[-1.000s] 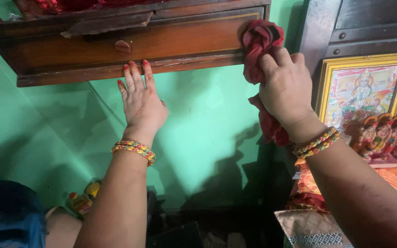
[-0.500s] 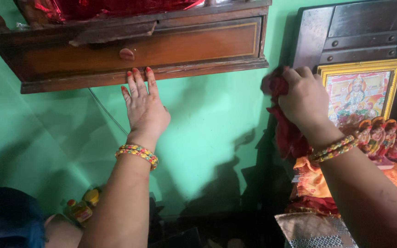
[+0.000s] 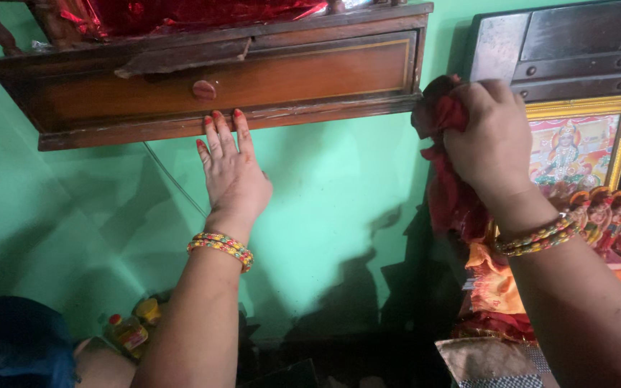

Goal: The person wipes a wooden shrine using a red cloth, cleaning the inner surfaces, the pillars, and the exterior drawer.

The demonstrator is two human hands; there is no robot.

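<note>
A dark wooden wall shelf (image 3: 303, 75) with a drawer and a round knob (image 3: 204, 90) hangs on a green wall. My left hand (image 3: 233, 176) is spread flat, its fingertips pressed up against the shelf's lower edge below the knob. My right hand (image 3: 489, 140) is closed around a bunched red cloth (image 3: 445, 165), which touches the shelf's lower right corner and hangs down below my fist. Both wrists wear multicoloured bangles.
A gold-framed picture (image 3: 576, 154) and painted figurines (image 3: 609, 219) stand at the right before a dark wooden panel (image 3: 576, 47). Orange fabric (image 3: 494, 284) lies below them. Small bottles (image 3: 127, 330) sit low by the wall. Red foil (image 3: 181, 11) lies on top of the shelf.
My right hand dropped with the cloth from the drawer's right end to below the shelf, then came back up to the lower right corner. My left hand stayed on the shelf's underside.
</note>
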